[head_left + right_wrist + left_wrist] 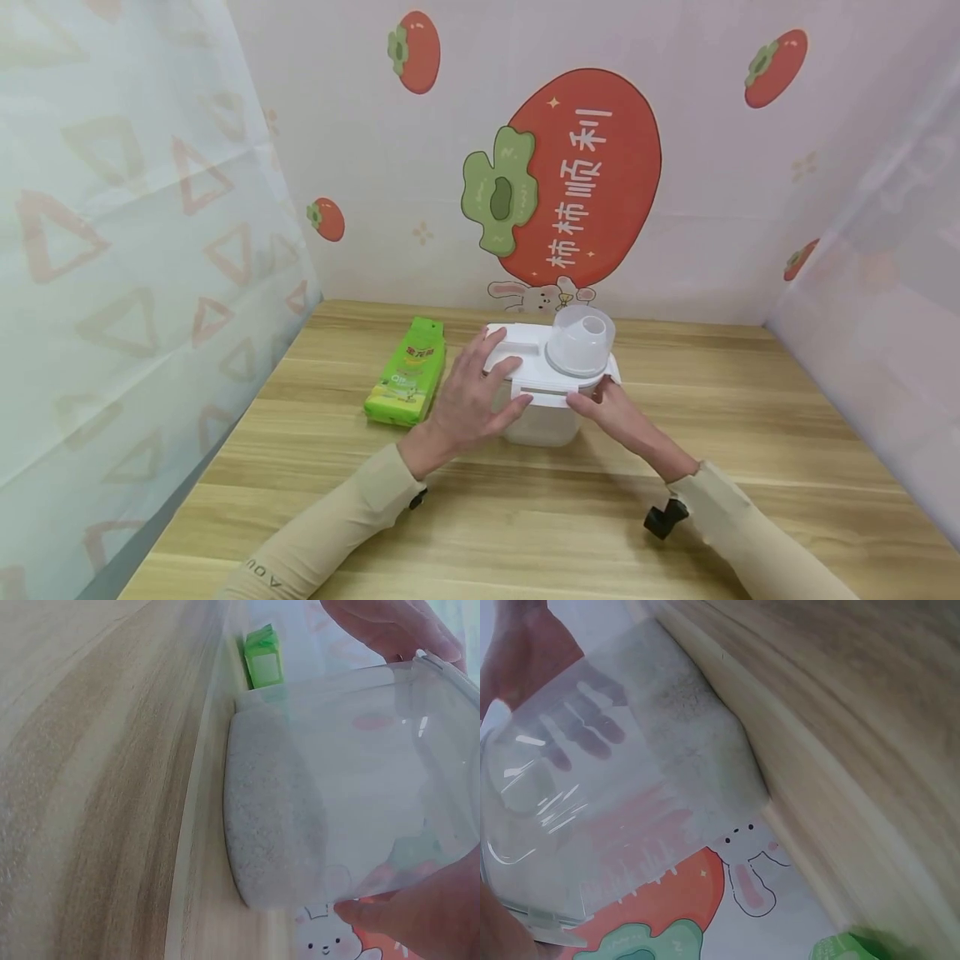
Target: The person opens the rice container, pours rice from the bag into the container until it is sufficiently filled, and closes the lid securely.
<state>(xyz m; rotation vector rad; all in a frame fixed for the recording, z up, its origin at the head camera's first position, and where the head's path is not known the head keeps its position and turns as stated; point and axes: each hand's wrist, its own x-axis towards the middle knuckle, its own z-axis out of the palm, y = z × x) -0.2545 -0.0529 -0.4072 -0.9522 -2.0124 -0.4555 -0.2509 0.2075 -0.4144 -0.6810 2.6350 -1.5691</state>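
A clear storage container (542, 429) stands on the table, with pale grains across its bottom (262, 802). Its white lid (540, 367) carries a translucent measuring cup (581, 342) at the right end. My left hand (468, 392) lies over the lid's left end, fingers spread, its thumb touching the left part of the front clip (543, 394). My right hand (611, 408) grips the container's right side, thumb at the front clip's right end. Through the clear wall in the left wrist view, the right hand's fingers (592, 716) lie along the side. A white tab (613, 368) juts out beside the right hand.
A green and yellow packet (408, 375) lies on the wooden table (315, 450), left of the container. Behind stands a pale backdrop (705, 208) printed with persimmons. Printed cloth (150, 250) hangs on the left, and a plain pale sheet (885, 275) on the right.
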